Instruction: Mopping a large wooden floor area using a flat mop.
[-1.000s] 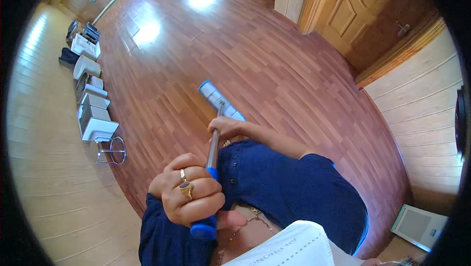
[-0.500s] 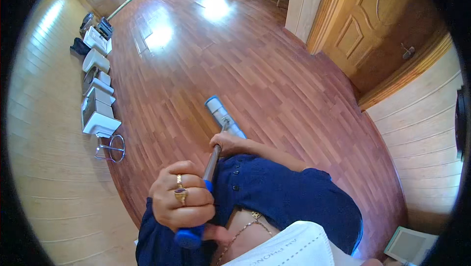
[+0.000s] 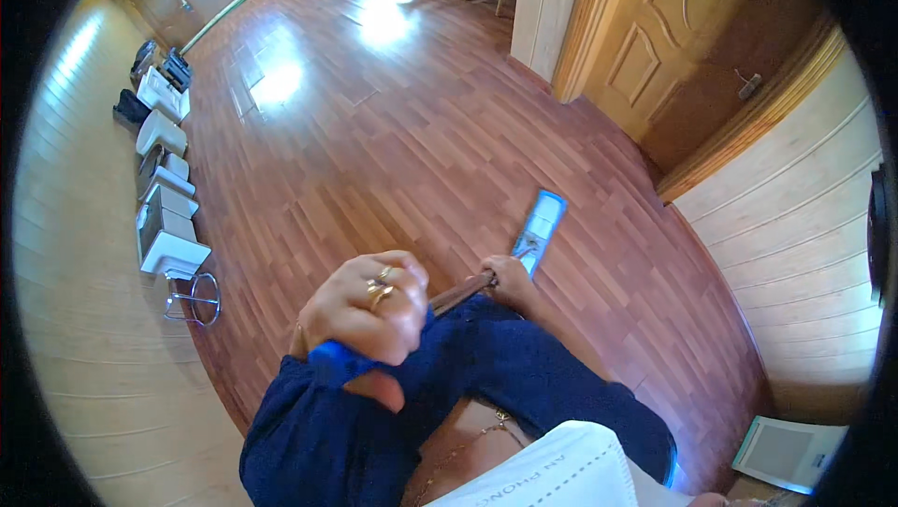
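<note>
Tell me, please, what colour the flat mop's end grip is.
The flat mop's end grip is blue, showing best in the head view.

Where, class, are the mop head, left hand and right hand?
Mop head (image 3: 541,228): head view, middle of its top.
Left hand (image 3: 363,307): head view, its back.
Right hand (image 3: 512,280): head view, its back.

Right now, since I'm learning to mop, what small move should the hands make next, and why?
Perhaps slide the mop head a little right, toward the door: floor lies between them, the right hand holds the pole low, and the left hand grips its blue end, so steering looks manageable.
</note>
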Demonstrator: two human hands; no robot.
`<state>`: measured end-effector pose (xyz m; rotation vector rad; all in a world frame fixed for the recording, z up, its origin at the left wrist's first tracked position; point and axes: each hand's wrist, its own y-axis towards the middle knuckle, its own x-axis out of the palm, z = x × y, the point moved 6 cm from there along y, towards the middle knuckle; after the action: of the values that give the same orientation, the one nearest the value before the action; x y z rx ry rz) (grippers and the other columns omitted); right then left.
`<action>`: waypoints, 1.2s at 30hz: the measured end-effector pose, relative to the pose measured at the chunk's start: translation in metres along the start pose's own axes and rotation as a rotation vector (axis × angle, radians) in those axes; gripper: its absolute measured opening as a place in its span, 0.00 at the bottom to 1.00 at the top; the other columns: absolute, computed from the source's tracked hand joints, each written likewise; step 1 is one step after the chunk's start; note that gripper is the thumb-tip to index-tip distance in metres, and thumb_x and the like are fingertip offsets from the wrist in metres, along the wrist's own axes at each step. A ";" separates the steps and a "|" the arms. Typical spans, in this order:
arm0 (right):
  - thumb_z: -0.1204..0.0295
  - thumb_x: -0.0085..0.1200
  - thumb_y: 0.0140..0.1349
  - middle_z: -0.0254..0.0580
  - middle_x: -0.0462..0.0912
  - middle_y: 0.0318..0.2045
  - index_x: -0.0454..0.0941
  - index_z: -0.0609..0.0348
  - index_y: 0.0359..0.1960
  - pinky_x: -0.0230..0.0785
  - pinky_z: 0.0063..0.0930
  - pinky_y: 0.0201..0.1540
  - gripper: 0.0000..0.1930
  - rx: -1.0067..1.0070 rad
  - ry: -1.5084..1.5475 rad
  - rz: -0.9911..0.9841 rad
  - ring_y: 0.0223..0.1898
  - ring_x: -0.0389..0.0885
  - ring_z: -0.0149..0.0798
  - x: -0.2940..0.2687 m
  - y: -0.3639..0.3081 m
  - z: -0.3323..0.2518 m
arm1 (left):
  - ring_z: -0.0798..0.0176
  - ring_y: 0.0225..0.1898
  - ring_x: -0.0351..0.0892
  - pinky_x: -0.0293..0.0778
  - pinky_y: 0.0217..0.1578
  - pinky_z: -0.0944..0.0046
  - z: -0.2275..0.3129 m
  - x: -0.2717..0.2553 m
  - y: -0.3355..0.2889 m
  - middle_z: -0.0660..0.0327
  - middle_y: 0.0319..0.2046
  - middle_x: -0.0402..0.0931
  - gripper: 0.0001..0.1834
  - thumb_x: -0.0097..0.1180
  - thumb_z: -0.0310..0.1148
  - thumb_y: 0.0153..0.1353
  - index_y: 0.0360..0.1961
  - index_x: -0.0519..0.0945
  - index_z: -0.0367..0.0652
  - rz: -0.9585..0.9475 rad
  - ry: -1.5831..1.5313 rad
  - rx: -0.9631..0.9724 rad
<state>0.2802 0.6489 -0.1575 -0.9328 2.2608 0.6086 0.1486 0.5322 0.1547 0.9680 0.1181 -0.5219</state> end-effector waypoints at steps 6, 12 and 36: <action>0.69 0.64 0.47 0.47 0.79 0.27 0.75 0.59 0.27 0.69 0.37 0.35 0.11 0.178 0.046 0.207 0.32 0.78 0.49 -0.042 -0.064 0.056 | 0.53 0.26 0.73 0.65 0.31 0.55 -0.054 0.030 0.016 0.62 0.22 0.72 0.16 0.68 0.39 0.50 0.21 0.71 0.46 -0.094 -0.145 -0.055; 0.71 0.65 0.49 0.48 0.75 0.22 0.72 0.59 0.24 0.66 0.39 0.31 0.12 0.187 0.038 0.505 0.28 0.75 0.52 -0.073 -0.124 0.063 | 0.53 0.31 0.73 0.66 0.36 0.56 -0.099 0.071 0.021 0.59 0.27 0.74 0.10 0.64 0.33 0.53 0.27 0.73 0.44 -0.255 -0.241 -0.215; 0.73 0.62 0.52 0.35 0.71 0.33 0.69 0.52 0.41 0.62 0.31 0.46 0.16 0.349 0.027 0.514 0.41 0.70 0.34 0.029 -0.075 0.076 | 0.48 0.32 0.69 0.64 0.37 0.53 -0.105 -0.011 -0.059 0.54 0.26 0.68 0.07 0.56 0.27 0.56 0.25 0.70 0.41 -0.424 -0.303 -0.252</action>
<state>0.3472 0.6332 -0.2450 -0.1875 2.5337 0.3878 0.1251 0.5946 0.0536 0.6075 0.1139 -1.0122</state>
